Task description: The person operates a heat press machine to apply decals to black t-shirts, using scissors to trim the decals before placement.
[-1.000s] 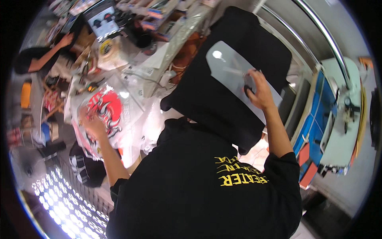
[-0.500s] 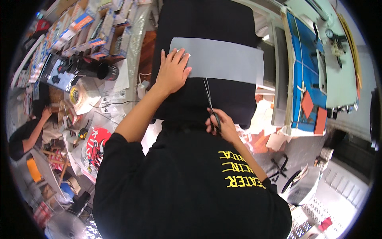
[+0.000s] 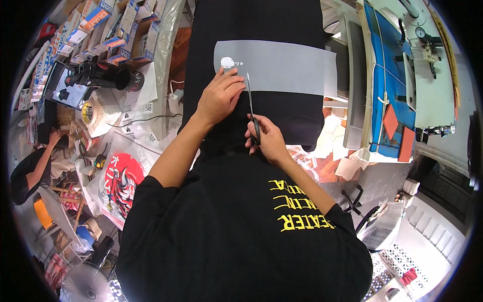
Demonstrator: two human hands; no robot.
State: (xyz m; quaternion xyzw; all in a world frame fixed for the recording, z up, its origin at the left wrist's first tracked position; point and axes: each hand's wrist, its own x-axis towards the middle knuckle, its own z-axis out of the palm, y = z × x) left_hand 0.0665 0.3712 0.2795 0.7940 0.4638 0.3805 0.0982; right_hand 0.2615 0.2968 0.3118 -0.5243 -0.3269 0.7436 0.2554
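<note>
Grey rectangular plastic sheet [image 3: 288, 68], upper centre | left hand [image 3: 220, 96]: grip, cannot tell | right hand [image 3: 269, 139]: grip holding black-handled scissors [image 3: 256, 130] | sheet slippage could skew cuts

Cluttered workroom with stacked boxes to the left and a blue panel to the right.
Open cardboard boxes [image 3: 132, 41] crowd the upper left, above a lit screen [image 3: 61, 95] and a black cylindrical container [image 3: 103, 75]; a yellow-centred tape roll [image 3: 87, 114] sits near the screen, and a dark cable [image 3: 148, 117] curves past. Below lies pale plastic printed with a red disc [image 3: 132, 172], and a fan [image 3: 83, 282] stands at lower left. Rightward, two orange-red pads [image 3: 407, 145] lie at the lower end of the blue panel [image 3: 386, 53], near a round gauge [image 3: 420, 32].
</note>
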